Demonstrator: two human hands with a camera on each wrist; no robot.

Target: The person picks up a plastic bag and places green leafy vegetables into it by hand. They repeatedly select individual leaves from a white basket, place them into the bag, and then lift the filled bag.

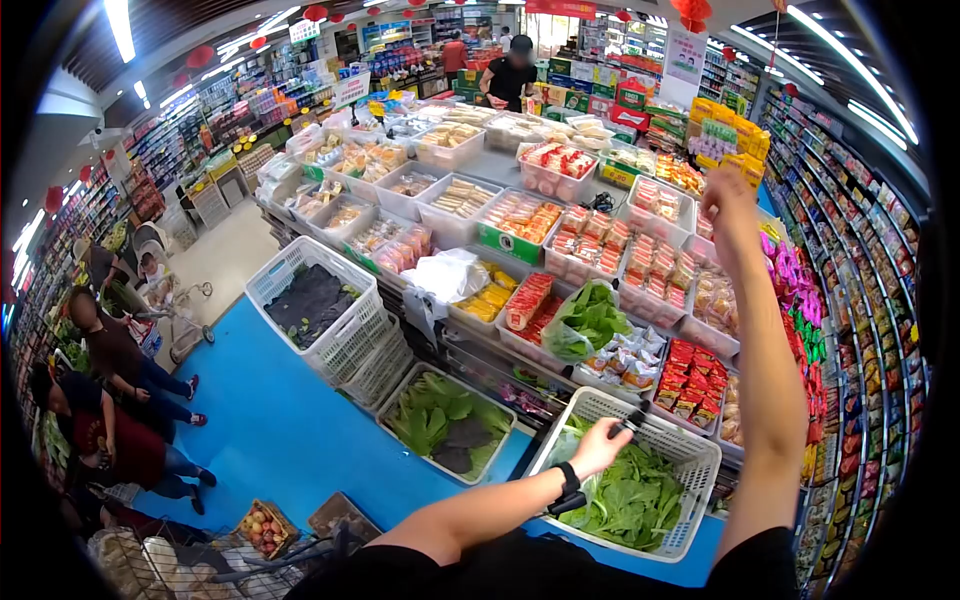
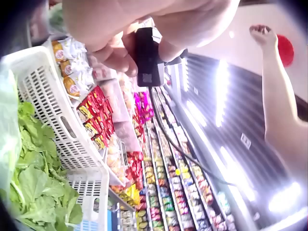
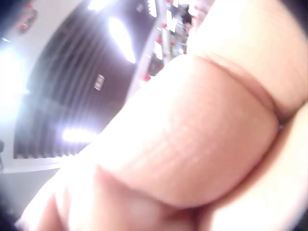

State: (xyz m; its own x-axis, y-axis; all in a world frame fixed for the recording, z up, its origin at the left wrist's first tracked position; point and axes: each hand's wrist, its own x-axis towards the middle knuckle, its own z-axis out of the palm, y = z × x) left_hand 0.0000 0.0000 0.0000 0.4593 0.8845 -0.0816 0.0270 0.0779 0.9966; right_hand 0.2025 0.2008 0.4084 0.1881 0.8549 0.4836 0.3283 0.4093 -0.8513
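Note:
My left hand is over the white crate of leafy greens. Its fingers and thumb hold a small black box-shaped device, from which a thin dark cable trails. A black band circles that wrist. Leaves fill the crate beside the hand in the left wrist view. On the right, my arm reaches up and my right hand is raised high, its fingers loosely bent, with nothing seen in it. Close, overexposed skin of the right hand fills most of the right wrist view.
A bagged green vegetable lies on the display of packaged snacks. Left of my crate stand another crate of greens and a stacked white crate. Shoppers stand at left; snack shelves run along the right.

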